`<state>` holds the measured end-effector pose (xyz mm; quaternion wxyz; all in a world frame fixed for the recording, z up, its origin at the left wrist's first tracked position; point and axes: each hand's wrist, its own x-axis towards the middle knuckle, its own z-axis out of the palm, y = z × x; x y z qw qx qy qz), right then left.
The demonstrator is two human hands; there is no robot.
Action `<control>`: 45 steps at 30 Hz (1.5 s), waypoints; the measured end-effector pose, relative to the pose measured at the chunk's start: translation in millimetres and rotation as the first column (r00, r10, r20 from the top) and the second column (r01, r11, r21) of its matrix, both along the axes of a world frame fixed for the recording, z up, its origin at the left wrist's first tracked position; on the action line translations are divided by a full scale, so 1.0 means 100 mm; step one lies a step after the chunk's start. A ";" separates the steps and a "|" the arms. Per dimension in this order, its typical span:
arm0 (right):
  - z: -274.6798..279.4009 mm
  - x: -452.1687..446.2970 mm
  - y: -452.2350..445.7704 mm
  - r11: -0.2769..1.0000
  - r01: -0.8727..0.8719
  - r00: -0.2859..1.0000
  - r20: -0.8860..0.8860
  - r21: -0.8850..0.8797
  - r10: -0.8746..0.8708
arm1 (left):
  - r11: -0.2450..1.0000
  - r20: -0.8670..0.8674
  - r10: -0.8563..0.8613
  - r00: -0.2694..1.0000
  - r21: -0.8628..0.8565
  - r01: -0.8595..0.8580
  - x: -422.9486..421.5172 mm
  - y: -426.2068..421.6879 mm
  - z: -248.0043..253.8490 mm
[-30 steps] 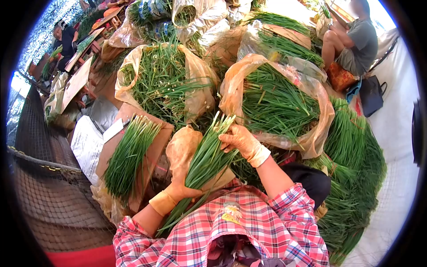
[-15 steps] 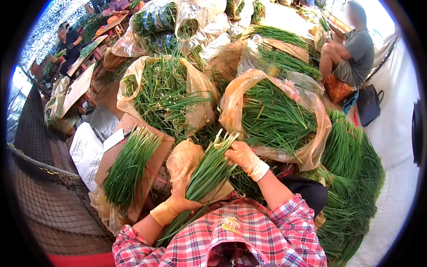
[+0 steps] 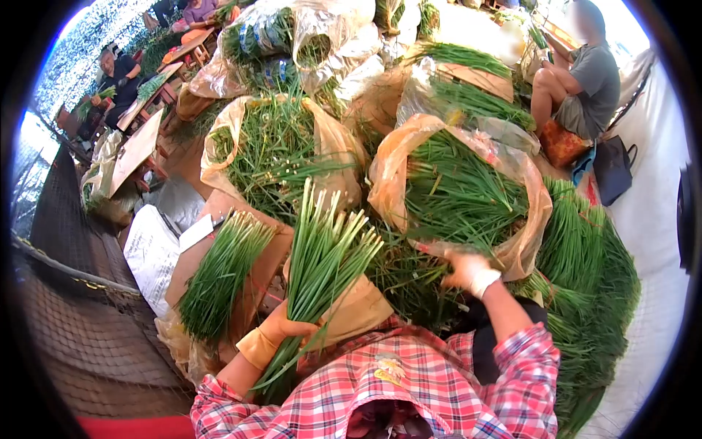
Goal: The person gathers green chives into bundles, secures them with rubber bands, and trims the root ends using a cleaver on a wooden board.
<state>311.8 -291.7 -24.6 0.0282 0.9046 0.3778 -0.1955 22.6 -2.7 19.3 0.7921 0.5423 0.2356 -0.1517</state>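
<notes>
Right hand (image 3: 470,274) away from stalks (image 3: 322,260); outstretched

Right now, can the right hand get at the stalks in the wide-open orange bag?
Probably yes. The right hand is beside the near edge of the orange bag, whose mouth is open with the green stalks exposed; only that edge looks to be in the way.

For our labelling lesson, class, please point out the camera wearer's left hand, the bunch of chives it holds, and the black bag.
Left hand (image 3: 280,327): head view, back of the hand.
Bunch of chives (image 3: 318,267): head view, stalks above the hand.
Black bag (image 3: 613,173): head view, middle of its side.
</notes>
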 end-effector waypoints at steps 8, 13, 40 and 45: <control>-0.24 -0.83 0.69 0.462 0.869 -0.135 -0.810 0.181 0.570 | 0.988 0.128 0.018 0.992 0.150 -0.038 0.47 -0.19 0.05; -0.06 -0.77 1.21 0.180 0.960 0.011 -0.668 0.216 0.744 | 0.195 0.209 -0.243 0.947 0.967 -0.163 0.96 -0.69 0.01; 0.19 -0.78 0.20 0.580 0.691 0.373 -0.900 0.431 0.225 | 0.753 0.361 0.258 0.896 -0.657 0.048 1.31 -0.72 -0.07; -0.06 -0.84 0.19 0.632 0.767 -0.014 -0.982 0.111 0.190 | 0.688 0.416 0.292 0.861 -0.717 0.113 1.35 -0.79 -0.17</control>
